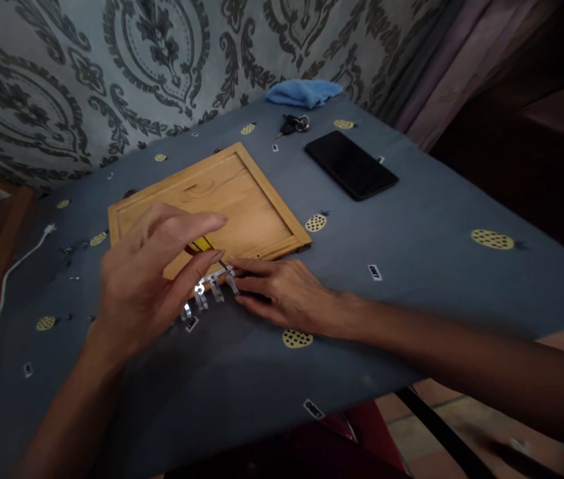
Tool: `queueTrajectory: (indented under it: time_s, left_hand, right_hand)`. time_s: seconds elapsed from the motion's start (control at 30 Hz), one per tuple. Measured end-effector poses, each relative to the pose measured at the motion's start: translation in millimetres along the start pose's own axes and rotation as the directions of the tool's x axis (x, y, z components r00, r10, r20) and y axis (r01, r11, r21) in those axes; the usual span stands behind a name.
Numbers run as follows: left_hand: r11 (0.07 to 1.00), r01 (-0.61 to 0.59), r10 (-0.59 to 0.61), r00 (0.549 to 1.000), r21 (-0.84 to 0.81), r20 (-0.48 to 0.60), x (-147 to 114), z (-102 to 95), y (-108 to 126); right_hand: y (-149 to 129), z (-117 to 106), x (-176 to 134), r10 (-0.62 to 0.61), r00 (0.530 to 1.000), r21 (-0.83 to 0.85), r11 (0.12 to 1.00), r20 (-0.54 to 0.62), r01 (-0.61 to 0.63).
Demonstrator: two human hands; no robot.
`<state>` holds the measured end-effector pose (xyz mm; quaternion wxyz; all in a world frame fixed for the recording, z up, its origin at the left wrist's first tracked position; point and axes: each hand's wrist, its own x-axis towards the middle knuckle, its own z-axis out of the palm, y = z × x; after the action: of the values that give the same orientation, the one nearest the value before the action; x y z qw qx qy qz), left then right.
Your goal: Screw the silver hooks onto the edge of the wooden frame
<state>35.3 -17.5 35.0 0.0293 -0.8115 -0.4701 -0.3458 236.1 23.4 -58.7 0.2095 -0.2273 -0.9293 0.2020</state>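
My left hand (149,273) is closed around a screwdriver (202,244) with a yellow and black handle. Its thin shaft slants down toward the right end of a shiny metal hook rail (216,289). The rail lies along the near edge of a framed wooden panel (242,199), with several hooks pointing toward me. My right hand (289,293) grips that same end of the rail, its fingers at the last hook. Where the screwdriver tip meets the rail is too small to make out. My left hand covers the panel's near left corner.
Beyond the panel lie a black phone (352,164), a bunch of keys (293,125) and a blue cloth (304,94). A white cable (8,273) runs down the left side of the table. Small dark bits (68,317) are scattered left of my left hand. A patterned wall stands behind the table.
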Motion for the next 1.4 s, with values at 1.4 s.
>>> queueTrajectory:
  time_s: [1.4]
  left_hand:
    - [0.98, 0.177, -0.177, 0.984, -0.086, 0.017, -1.3, -1.3, 3.0]
  right_hand:
    - [0.3, 0.6, -0.5, -0.009, 1.0, -0.002, 1.0, -0.02, 0.009]
